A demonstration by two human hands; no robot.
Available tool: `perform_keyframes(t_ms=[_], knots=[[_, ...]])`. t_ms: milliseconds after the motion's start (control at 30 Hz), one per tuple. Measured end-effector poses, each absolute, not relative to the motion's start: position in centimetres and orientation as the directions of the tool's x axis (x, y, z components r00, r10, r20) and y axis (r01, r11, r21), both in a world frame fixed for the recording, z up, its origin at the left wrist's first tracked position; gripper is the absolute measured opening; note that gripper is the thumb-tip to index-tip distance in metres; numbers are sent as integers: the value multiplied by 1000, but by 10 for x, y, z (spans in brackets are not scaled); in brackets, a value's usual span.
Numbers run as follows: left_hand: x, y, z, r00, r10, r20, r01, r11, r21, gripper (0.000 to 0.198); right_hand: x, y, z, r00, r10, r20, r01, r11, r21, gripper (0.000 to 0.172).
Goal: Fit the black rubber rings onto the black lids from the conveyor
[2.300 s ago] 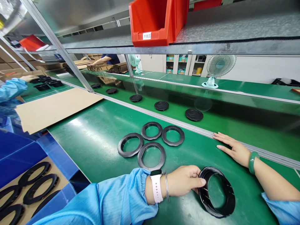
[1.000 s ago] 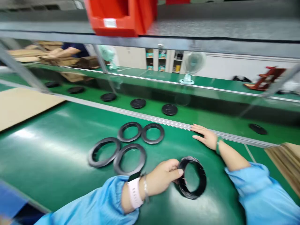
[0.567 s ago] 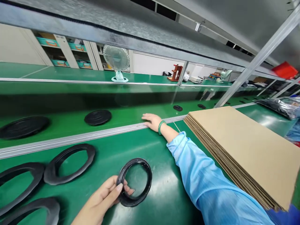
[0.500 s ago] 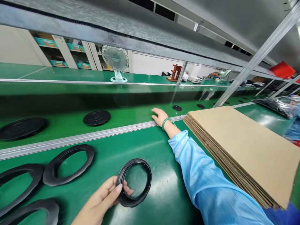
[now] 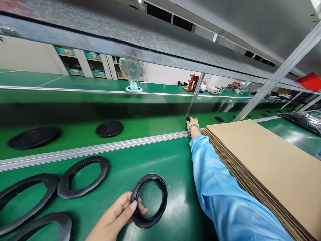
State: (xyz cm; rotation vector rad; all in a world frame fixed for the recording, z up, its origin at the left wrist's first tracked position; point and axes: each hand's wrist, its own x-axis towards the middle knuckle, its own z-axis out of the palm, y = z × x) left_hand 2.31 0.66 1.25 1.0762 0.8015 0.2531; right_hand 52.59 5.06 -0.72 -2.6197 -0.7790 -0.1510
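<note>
My left hand (image 5: pixel 120 214) pinches a glossy black ring (image 5: pixel 162 204) between thumb and fingers and holds it tilted up above the green table. The ring looks layered, perhaps more than one ring together. My right hand (image 5: pixel 193 123), with a green bangle at the wrist, reaches far forward over the green belt. Its fingers are curled on a small black disc (image 5: pixel 188 118), mostly hidden by the hand. Larger flat black rings with wavy edges, among them a ring (image 5: pixel 100 180), lie on the table to the left.
Black discs, such as one disc (image 5: pixel 109 129), lie along the green belt (image 5: pixel 155 122). A metal rail (image 5: pixel 140 142) edges the belt. At right stands a stack of cardboard sheets (image 5: pixel 265 157) beside my right sleeve. A shelf beam (image 5: pixel 125 47) crosses overhead; a fan (image 5: pixel 132 70) stands behind.
My right hand has moved forward and right, from open above the belt onto a small black disc, its fingers closing. My left hand still holds the ring. The view has shifted slightly.
</note>
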Motion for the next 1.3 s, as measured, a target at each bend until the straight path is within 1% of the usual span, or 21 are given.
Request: perform_keyframes(t_ms=[67,200,267,367,433,500,600,667,733,833,900,967,1033,1167,1233,1300], knots=[[23,7,9,702,548,-455,185,477,859,50,531,52,-8,813,535,228,582,-745,-326,35],[21,8,9,736,517,-438,200,453,869,51,537,53,-10,798,551,244,602,-744,-291,39],[20,9,14,760,498,-418,217,412,885,49,537,55,-11,776,588,225,630,-724,-282,35],[18,8,19,777,500,-381,249,312,917,46,533,60,-11,704,675,220,709,-651,-271,28],[17,9,16,784,499,-369,256,282,925,46,530,64,-11,662,717,220,748,-612,-257,27],[17,10,10,787,493,-371,247,300,922,46,527,67,-12,660,720,216,751,-616,-239,32],[17,11,3,784,497,-372,223,334,916,46,523,72,-14,709,671,214,705,-673,-225,42],[18,10,3,790,499,-357,208,328,921,47,521,76,-15,729,652,208,685,-693,-225,39],[19,10,8,802,494,-336,210,295,932,47,519,79,-16,716,669,202,698,-677,-233,31],[20,8,20,812,487,-321,225,245,943,46,516,83,-15,649,734,200,758,-600,-256,20],[20,7,25,812,489,-318,226,239,944,45,514,85,-14,609,768,198,786,-552,-278,17],[19,7,26,814,488,-316,219,247,944,43,512,88,-13,601,775,197,788,-533,-307,17],[19,6,23,819,484,-309,199,266,943,40,507,91,-12,624,755,202,766,-542,-344,20],[18,6,15,834,479,-275,147,288,946,36,488,100,-7,704,672,228,690,-573,-442,22],[18,5,14,829,491,-267,129,298,946,36,472,104,-2,725,630,278,670,-554,-494,20],[19,4,13,813,512,-278,111,332,937,37,451,106,4,722,595,353,675,-494,-547,16]])
